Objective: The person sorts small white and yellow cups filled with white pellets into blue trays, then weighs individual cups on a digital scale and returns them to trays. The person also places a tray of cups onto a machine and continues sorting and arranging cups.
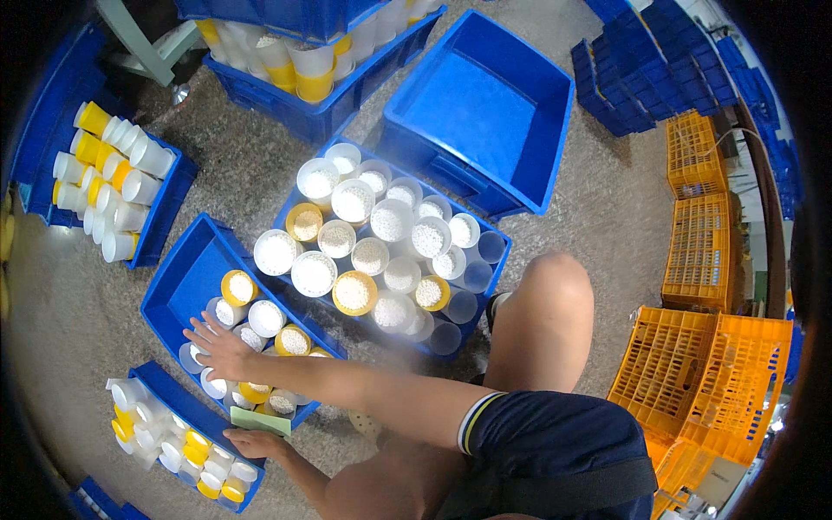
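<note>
My right hand reaches across to the left with fingers spread. It is over white and yellow cups filled with small white beads, and I cannot tell whether it touches their rims. These cups stand upright in a blue crate, grouped toward its near side. Just below that crate's near corner, my left hand is closed at the edge of a flat pale green card. Part of its grip is hidden.
Beside my knee, another blue crate is packed with bead-filled cups. Behind it stands a deep blue bin. Crates of tipped-over cups lie at left, with stacked blue crates behind. Orange slatted crates line the right.
</note>
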The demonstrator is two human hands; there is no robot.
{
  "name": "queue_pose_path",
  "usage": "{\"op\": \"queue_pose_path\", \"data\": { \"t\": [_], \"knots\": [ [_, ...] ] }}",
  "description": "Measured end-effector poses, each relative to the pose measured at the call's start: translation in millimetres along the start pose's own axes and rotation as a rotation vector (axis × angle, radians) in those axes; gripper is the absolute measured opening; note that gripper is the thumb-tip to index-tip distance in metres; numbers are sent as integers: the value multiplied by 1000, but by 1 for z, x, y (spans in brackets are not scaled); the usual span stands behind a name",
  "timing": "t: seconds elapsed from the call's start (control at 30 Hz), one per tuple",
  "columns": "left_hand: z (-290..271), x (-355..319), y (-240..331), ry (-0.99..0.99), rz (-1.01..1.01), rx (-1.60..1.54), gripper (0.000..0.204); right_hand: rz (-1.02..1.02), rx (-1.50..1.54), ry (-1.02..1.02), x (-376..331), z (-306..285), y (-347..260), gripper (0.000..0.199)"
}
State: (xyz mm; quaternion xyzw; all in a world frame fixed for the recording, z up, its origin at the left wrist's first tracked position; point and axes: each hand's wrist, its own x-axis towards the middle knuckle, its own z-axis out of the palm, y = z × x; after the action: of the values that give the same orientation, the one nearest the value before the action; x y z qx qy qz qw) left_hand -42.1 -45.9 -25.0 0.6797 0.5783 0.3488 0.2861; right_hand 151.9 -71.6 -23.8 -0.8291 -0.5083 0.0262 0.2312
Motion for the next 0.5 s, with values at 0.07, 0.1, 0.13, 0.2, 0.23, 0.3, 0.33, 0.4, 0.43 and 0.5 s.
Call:
{"op": "queue_pose_path", "data": {
  "t": [0.07, 0.1, 0.13, 0.2, 0.23, 0.3, 0.33, 0.4, 0.43, 0.5],
  "knots": [
    [1, 2, -3, 11, 15, -6, 58, 1, -3, -35, -1, -1, 0, 55],
    [1, 2, -3, 27, 37, -11, 61, -1, -28, -6, -1, -3, 0, 55],
    [2, 2, -3, 36, 37, -24, 63, 4, -49, -48, -2, -5, -1, 56],
    [2, 0, 0, 30, 32, -34, 64, 5, -85, -88, -3, -11, 0, 58],
    [1, 0, 2, 27, 38, -32, 64, 0, -95, -86, -4, -14, 1, 58],
    [1, -3, 7, 31, 23, 2, 64, -7, -97, -89, -5, -19, 1, 58],
    [0, -3, 9, 31, 54, 55, 63, -7, -88, -93, -6, -21, 2, 58],
    [1, -5, 11, 24, 47, -34, 63, -6, -85, -106, -6, -24, 2, 58],
    [1, -5, 11, 16, 36, -61, 63, -5, -90, -114, -6, -24, 2, 58],
    [0, -5, 11, 12, 13, -27, 61, -4, -96, -95, -6, -23, 3, 58]
  ]
}}
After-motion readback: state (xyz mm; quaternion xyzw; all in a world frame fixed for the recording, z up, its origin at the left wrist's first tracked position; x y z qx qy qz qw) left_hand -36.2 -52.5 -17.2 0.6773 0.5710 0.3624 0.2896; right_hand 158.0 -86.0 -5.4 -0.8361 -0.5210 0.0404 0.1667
